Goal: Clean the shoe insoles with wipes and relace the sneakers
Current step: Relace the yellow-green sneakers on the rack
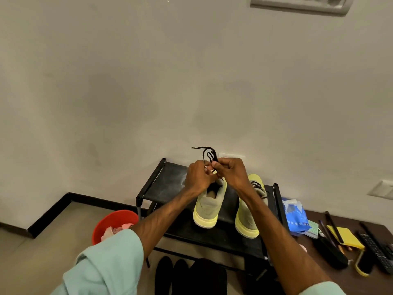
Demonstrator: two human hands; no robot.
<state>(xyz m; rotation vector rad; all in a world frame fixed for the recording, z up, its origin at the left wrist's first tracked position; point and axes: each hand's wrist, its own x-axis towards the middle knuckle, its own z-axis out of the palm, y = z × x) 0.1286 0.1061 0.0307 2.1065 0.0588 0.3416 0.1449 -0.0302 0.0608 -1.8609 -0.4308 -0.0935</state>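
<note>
At the bottom of the frame, two forearms reach upward from pale green sleeves [110, 262]. Between them, at the bottom centre, two dark oval pieces [163, 273] shaped like insoles lie on the floor under a black rack [170, 179]; what the larger dark shape beside them is cannot be told. At the lower left a red bucket [114, 218] stands on the floor just beside the rack, with pink crumpled cloths [119, 229] inside it.

On the rack's top shelf two yellow-green sneakers stand side by side, heels towards the camera. The left sneaker [209, 207] is open at the top. The right sneaker [248, 222] has dark lacing over its front, partly hidden by the right forearm.

At the lower right, on a dark brown table [319, 260] next to the rack, lie a blue wipes pack [296, 216], a yellow pad [345, 236], a remote [374, 245] and a brush [363, 266].

Above the front of the left sneaker, in the centre of the frame, the left hand [198, 177] and right hand [230, 173] meet with fingers curled. Both pinch the black lace [209, 153], whose loops and one frayed end stand up above the knuckles. A short strand runs down from between the hands towards the shoe's tongue.

Behind everything, a plain off-white wall [148, 81] fills the upper frame, with a switch plate [382, 189] at the right edge.
</note>
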